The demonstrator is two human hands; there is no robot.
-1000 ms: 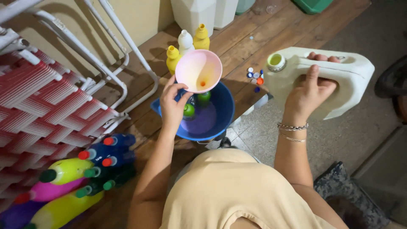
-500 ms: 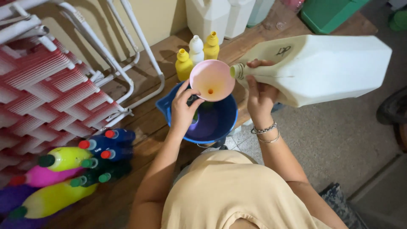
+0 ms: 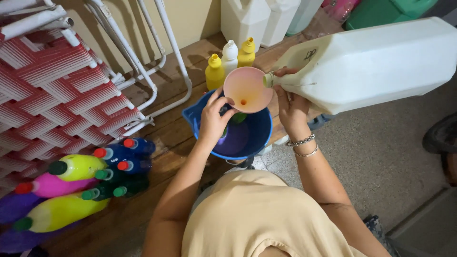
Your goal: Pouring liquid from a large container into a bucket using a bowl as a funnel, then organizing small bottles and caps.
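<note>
My left hand (image 3: 213, 119) grips the side of a pink funnel (image 3: 245, 89) held over a blue basin (image 3: 257, 138). A green bottle (image 3: 238, 117) stands in the basin under the funnel, mostly hidden. My right hand (image 3: 291, 105) holds up a big white jug (image 3: 376, 62) near its neck, tipped sideways. The jug's mouth rests at the funnel's right rim.
Two yellow bottles (image 3: 214, 72) and a white one (image 3: 230, 54) stand behind the basin on the wooden floor. Several capped coloured bottles (image 3: 76, 185) lie at the lower left. A red-and-white woven chair (image 3: 62, 90) fills the left. More white jugs (image 3: 252, 19) stand at the back.
The white jug rose off the floor at the right, swung left and tipped until its mouth met the funnel. My left hand stayed on the funnel.
</note>
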